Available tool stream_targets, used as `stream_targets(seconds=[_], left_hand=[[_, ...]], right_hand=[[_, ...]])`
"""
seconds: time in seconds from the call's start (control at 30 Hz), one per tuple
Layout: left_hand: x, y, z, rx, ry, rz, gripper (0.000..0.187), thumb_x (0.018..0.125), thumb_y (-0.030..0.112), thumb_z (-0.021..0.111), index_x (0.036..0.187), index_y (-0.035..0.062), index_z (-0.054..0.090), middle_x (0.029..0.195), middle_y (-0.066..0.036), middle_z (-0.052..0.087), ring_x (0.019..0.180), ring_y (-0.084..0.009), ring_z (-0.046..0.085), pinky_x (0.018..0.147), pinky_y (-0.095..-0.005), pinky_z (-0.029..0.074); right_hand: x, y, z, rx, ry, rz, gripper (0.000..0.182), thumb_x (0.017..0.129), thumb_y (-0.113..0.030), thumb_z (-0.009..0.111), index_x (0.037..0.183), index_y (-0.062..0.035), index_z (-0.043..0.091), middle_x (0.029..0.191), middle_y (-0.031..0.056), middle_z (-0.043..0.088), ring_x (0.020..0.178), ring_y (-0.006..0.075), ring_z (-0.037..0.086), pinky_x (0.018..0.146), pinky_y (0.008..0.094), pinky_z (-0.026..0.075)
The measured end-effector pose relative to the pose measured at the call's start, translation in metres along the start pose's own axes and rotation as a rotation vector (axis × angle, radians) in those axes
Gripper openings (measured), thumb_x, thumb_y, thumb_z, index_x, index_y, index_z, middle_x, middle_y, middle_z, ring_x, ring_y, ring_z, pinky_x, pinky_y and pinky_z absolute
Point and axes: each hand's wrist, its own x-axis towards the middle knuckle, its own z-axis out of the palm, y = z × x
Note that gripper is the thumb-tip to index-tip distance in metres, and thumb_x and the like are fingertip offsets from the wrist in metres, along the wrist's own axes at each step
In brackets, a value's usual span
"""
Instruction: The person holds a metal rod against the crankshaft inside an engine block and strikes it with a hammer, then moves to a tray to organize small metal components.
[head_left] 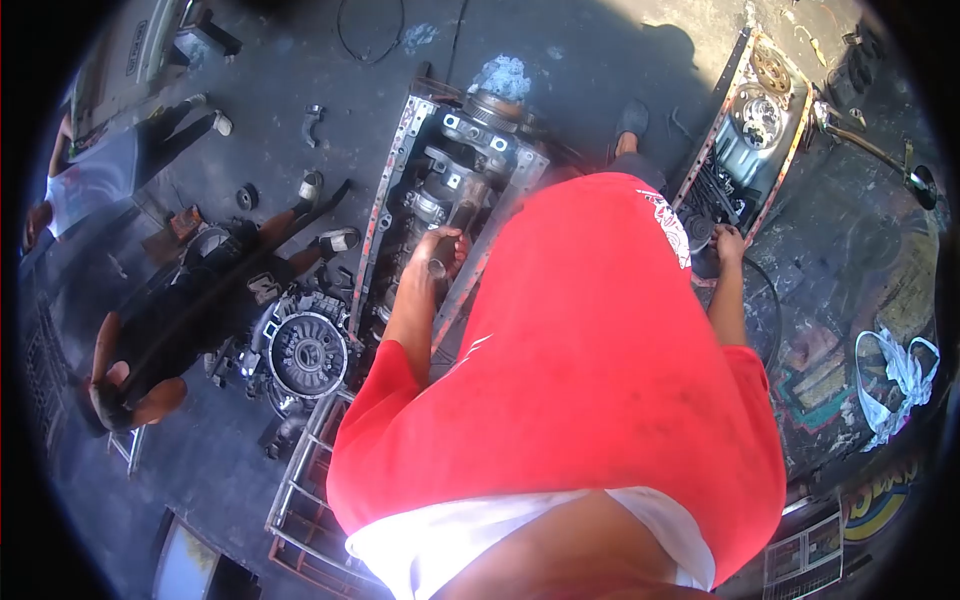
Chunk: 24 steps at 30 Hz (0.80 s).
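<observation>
My left hand (440, 252) is wrapped around a dark metal tube (462, 215), whose open end shows below my fist. It is over an engine block (425, 190) that has its crankshaft and bearing caps exposed between two long flanges. On the other side of my body, my right hand (728, 243) is at the near end of a long metal pan (775, 205) with an orange-edged rim. Its fingers are curled beside a dark round part (699, 232); what they grip is too small to make out. Gears (757, 118) and several dark rods lie in the pan.
A clutch housing (308, 355) and other parts lie at the left, next to a person in dark clothes (240, 300). Another person in a pale top (95, 190) is farther left. A metal rack (310, 470) stands below; a plastic bag (895, 385) lies right.
</observation>
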Motion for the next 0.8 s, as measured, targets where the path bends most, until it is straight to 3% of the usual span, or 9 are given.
stream_targets(seconds=[0.2, 0.37, 0.4, 0.43, 0.53, 0.6, 0.67, 0.73, 0.8], left_hand=[[0.027, 0.025, 0.02, 0.129, 0.146, -0.058, 0.012, 0.076, 0.012, 0.048, 0.075, 0.0015, 0.043, 0.06, -0.006, 0.048, 0.046, -0.0138, 0.046, 0.041, -0.0228, 0.041], [0.058, 0.057, 0.056, 0.176, 0.066, -0.03, 0.011, 0.075, 0.01, 0.05, 0.074, 0.0025, 0.042, 0.058, -0.006, 0.047, 0.046, -0.0148, 0.046, 0.042, -0.0235, 0.042], [0.059, 0.056, 0.056, 0.171, 0.052, 0.006, 0.012, 0.075, 0.01, 0.05, 0.074, 0.0027, 0.042, 0.058, -0.005, 0.047, 0.046, -0.0148, 0.046, 0.042, -0.0235, 0.042], [0.06, 0.057, 0.046, 0.191, 0.017, 0.009, 0.011, 0.075, 0.01, 0.051, 0.075, 0.0028, 0.042, 0.058, -0.005, 0.047, 0.046, -0.0143, 0.045, 0.042, -0.023, 0.041], [0.037, 0.039, 0.017, 0.186, 0.026, 0.041, 0.01, 0.075, 0.01, 0.051, 0.077, 0.0029, 0.044, 0.062, -0.005, 0.048, 0.049, -0.0135, 0.046, 0.043, -0.0228, 0.039], [0.027, 0.021, 0.009, 0.162, -0.004, 0.129, 0.011, 0.075, 0.01, 0.053, 0.078, 0.0031, 0.045, 0.066, -0.005, 0.049, 0.05, -0.0127, 0.046, 0.043, -0.0231, 0.038], [0.021, 0.009, -0.004, 0.148, -0.068, 0.175, 0.011, 0.074, 0.01, 0.054, 0.078, 0.003, 0.046, 0.068, -0.005, 0.049, 0.051, -0.0121, 0.046, 0.044, -0.0236, 0.038], [0.009, 0.0, -0.003, 0.133, -0.075, 0.206, 0.011, 0.074, 0.01, 0.054, 0.078, 0.0029, 0.046, 0.067, -0.005, 0.048, 0.051, -0.0116, 0.046, 0.044, -0.023, 0.038], [0.003, -0.005, -0.002, 0.051, -0.028, 0.164, 0.012, 0.075, 0.011, 0.053, 0.079, 0.0024, 0.046, 0.067, -0.005, 0.048, 0.051, -0.0114, 0.046, 0.044, -0.0224, 0.038]], right_hand=[[-0.067, 0.095, -0.056, 0.094, 0.221, 0.417, 0.021, 0.075, -0.018, 0.053, 0.093, -0.0062, 0.056, 0.074, 0.0051, 0.057, 0.057, 0.0157, 0.054, 0.05, 0.0303, 0.041], [-0.123, 0.146, -0.042, 0.154, 0.216, 0.515, 0.025, 0.076, -0.019, 0.05, 0.096, -0.0073, 0.059, 0.077, 0.0064, 0.059, 0.059, 0.0174, 0.055, 0.052, 0.0319, 0.041], [-0.119, 0.174, -0.037, 0.214, 0.198, 0.554, 0.026, 0.076, -0.019, 0.049, 0.097, -0.0069, 0.06, 0.078, 0.0072, 0.059, 0.06, 0.0179, 0.056, 0.053, 0.0313, 0.041], [-0.072, 0.265, -0.042, 0.142, 0.127, 0.406, 0.027, 0.077, -0.019, 0.047, 0.096, -0.0054, 0.061, 0.079, 0.0084, 0.06, 0.06, 0.0182, 0.055, 0.053, 0.0312, 0.043], [-0.083, 0.202, -0.023, 0.103, 0.15, 0.498, 0.027, 0.076, -0.018, 0.048, 0.095, -0.0038, 0.06, 0.079, 0.0094, 0.059, 0.061, 0.0189, 0.056, 0.052, 0.0312, 0.044], [-0.065, 0.169, -0.025, -0.261, 0.006, 0.168, 0.027, 0.076, -0.017, 0.049, 0.097, -0.0031, 0.058, 0.078, 0.0088, 0.059, 0.06, 0.0177, 0.056, 0.05, 0.0312, 0.044], [-0.047, 0.121, -0.014, 0.072, 0.09, 0.292, 0.026, 0.076, -0.017, 0.052, 0.098, -0.0036, 0.056, 0.077, 0.008, 0.058, 0.058, 0.0171, 0.055, 0.048, 0.03, 0.043], [-0.037, 0.061, -0.011, -0.076, 0.048, 0.27, 0.026, 0.076, -0.017, 0.053, 0.098, -0.0026, 0.053, 0.076, 0.008, 0.057, 0.053, 0.0159, 0.053, 0.046, 0.0281, 0.043], [-0.007, 0.053, -0.01, 0.098, 0.054, 0.142, 0.016, 0.076, -0.017, 0.055, 0.089, -0.0067, 0.054, 0.067, 0.0051, 0.055, 0.052, 0.014, 0.052, 0.044, 0.0256, 0.042]])
